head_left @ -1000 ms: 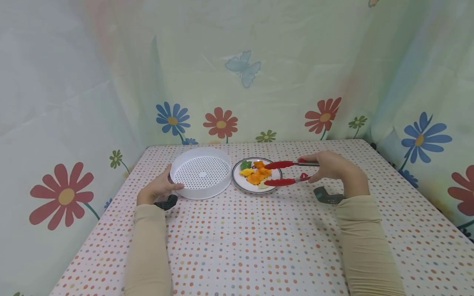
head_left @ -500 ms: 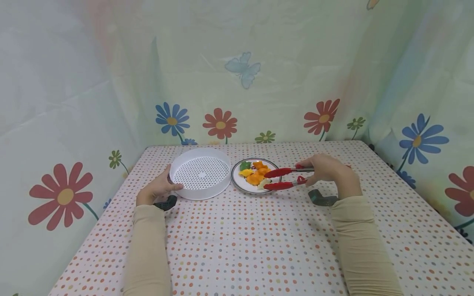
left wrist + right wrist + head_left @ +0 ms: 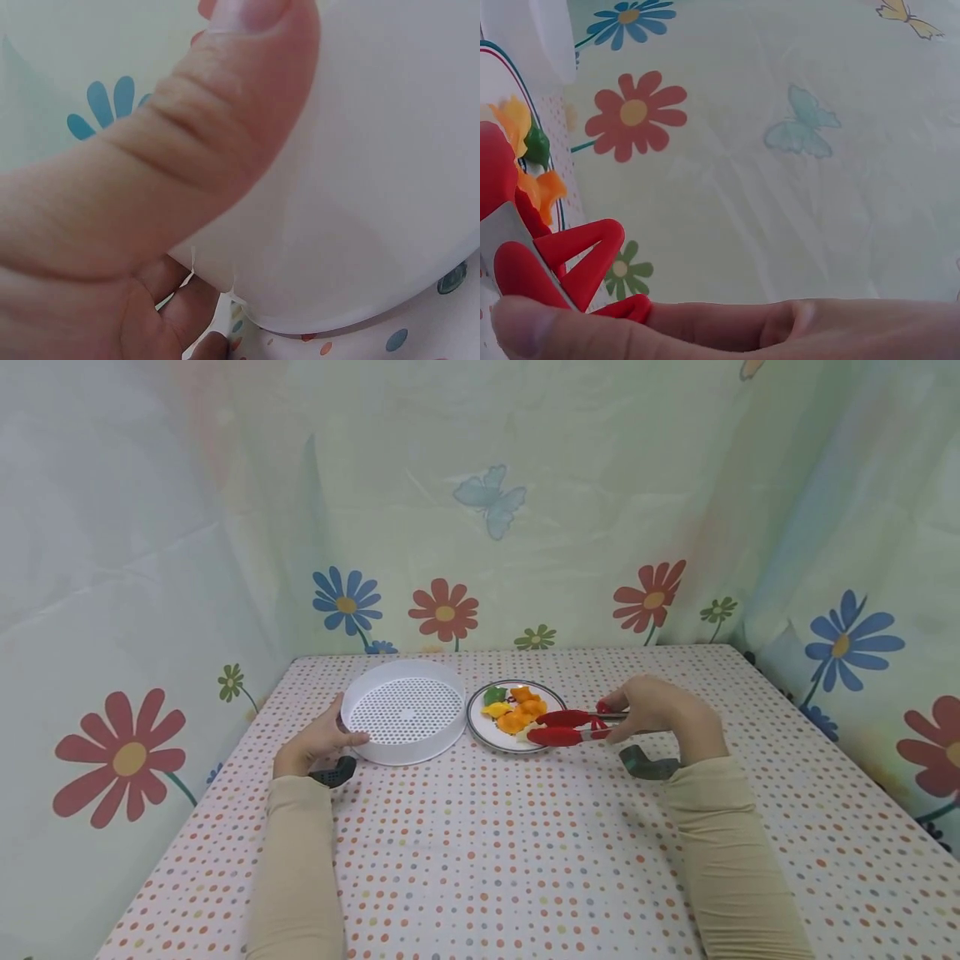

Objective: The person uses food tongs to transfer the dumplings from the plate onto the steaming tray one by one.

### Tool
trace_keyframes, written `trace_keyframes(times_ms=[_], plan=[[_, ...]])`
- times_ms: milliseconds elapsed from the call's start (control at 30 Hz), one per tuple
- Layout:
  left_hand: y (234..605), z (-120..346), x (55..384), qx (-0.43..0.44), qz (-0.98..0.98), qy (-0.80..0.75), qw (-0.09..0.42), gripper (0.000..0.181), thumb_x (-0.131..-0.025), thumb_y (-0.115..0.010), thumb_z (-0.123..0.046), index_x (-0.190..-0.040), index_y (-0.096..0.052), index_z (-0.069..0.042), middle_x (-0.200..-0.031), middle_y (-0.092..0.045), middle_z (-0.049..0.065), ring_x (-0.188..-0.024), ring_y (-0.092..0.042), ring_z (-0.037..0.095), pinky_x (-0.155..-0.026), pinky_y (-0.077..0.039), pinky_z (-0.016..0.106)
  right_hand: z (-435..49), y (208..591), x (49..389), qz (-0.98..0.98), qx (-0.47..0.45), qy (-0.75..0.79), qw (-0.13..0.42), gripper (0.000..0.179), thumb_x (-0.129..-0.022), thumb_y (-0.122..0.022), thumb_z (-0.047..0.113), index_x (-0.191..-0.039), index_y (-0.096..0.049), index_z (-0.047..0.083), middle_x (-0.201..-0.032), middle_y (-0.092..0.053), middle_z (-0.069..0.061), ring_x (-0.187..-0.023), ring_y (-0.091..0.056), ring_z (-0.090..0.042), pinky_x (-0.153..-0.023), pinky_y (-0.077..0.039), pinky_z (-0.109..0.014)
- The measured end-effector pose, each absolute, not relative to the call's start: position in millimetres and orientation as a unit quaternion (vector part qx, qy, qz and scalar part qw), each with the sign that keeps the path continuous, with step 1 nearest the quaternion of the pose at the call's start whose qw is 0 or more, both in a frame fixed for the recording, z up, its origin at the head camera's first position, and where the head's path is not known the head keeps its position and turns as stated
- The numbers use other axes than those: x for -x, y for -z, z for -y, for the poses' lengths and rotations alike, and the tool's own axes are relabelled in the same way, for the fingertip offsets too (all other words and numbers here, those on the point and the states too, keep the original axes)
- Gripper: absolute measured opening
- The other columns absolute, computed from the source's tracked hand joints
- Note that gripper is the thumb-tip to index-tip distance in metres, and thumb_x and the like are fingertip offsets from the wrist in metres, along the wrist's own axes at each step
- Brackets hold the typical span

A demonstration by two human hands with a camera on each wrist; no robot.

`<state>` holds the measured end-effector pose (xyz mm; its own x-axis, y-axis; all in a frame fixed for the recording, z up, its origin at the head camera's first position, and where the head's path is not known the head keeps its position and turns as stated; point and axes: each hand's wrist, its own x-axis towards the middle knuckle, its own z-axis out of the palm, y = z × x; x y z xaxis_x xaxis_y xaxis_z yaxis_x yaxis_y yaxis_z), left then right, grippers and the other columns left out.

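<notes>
My left hand point(image 3: 318, 743) holds the side of a round white perforated steamer basket point(image 3: 408, 753). In the left wrist view the thumb point(image 3: 225, 127) lies on its smooth wall point(image 3: 375, 187), with the other fingers lower down. My right hand point(image 3: 660, 706) grips red-tipped metal tongs point(image 3: 558, 737) sideways, their tips drawn close together over the plate's right side. A pale piece point(image 3: 523, 735) shows at the tips, mostly hidden. On the dark-rimmed white plate point(image 3: 495, 737) lie orange pieces point(image 3: 513, 721), a yellow piece point(image 3: 496, 711) and a green piece point(image 3: 494, 695), dumpling-like in shape.
The plate stands right beside the steamer basket on a dotted tablecloth point(image 3: 465, 852). Behind the table's far edge hangs a flowered curtain point(image 3: 570, 568), with more of it at both sides. Dark wrist devices point(image 3: 648, 766) sit below the hands.
The right hand has moved slightly left and squeezed the tongs, so their red tips came together near the pale piece. The left hand and steamer basket have stayed put.
</notes>
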<state>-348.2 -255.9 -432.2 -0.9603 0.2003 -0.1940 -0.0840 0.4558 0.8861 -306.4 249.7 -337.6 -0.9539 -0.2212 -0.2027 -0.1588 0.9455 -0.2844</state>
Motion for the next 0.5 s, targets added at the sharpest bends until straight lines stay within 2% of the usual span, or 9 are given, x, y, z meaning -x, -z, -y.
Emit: trace_keyframes(times_ms=[200,500], plan=[[434.3,258.5,349.8,-0.022,-0.847,-0.511,0.146,0.131,-0.074,-0.081,-0.031,-0.148,0.026,-0.021,-0.160,0.008,0.014,-0.146,0.003,0.039,-0.101,-0.021,0.075,-238.0,339.3,309.3,-0.981,0.103,0.120,0.117,0.071,-0.068,-0.083,0.042,-0.125,-0.062,0.005,-0.111,-0.069,-0.013,-0.099,-0.063,-0.026,-0.076,-0.055,-0.045],[432.7,256.3,350.0,-0.005,-0.847,-0.510,0.150,0.129,-0.074,-0.081,-0.030,-0.147,0.026,-0.027,-0.160,0.008,0.012,-0.146,0.004,0.040,-0.100,-0.021,0.075,-241.9,335.5,307.6,-0.984,0.095,0.108,0.106,0.068,-0.070,-0.083,0.035,-0.127,-0.061,0.004,-0.119,-0.066,-0.017,-0.105,-0.060,-0.031,-0.080,-0.053,-0.050]])
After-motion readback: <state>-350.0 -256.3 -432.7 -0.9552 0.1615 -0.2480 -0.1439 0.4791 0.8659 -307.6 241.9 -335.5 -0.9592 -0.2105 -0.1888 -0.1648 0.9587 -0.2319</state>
